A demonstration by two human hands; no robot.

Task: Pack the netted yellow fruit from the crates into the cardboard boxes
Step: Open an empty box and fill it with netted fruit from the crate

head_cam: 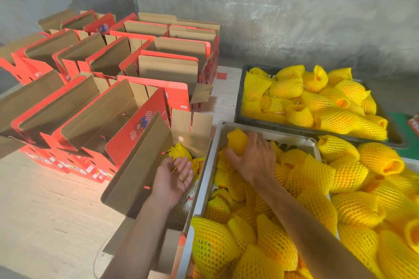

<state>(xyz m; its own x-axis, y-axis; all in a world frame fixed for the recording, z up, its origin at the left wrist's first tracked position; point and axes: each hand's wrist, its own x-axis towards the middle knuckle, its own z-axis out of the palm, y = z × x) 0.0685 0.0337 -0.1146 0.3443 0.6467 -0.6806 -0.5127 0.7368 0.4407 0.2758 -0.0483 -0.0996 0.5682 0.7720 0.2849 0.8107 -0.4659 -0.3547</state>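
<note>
While the right hand (251,156) curls around one netted fruit (237,140) at the far end of the white crate (204,179), the left hand (174,176) hangs palm-up over the nearest open cardboard box (140,165), fingers relaxed and holding nothing. That box stands touching the crate's left wall and already contains at least one netted fruit (180,150) at its far end, on what appears to be shredded padding.

Procedure for the step in hand, as judged from this position:
- Lift the gripped fruit clear of its neighbours before moving sideways, so the foam net does not snag.
- Pass it over the crate wall into the waiting left palm, or lower it directly beside the fruit already packed.
- Support the fruit from below; avoid squeezing through the net.

A second, dark crate (240,97) of netted fruit sits beyond the white one. The remaining red boxes (95,106) stand open, and no fruit is visible in them.

Printing on the red box panels includes a cartoon graphic and small white lettering; none is legible.
</note>
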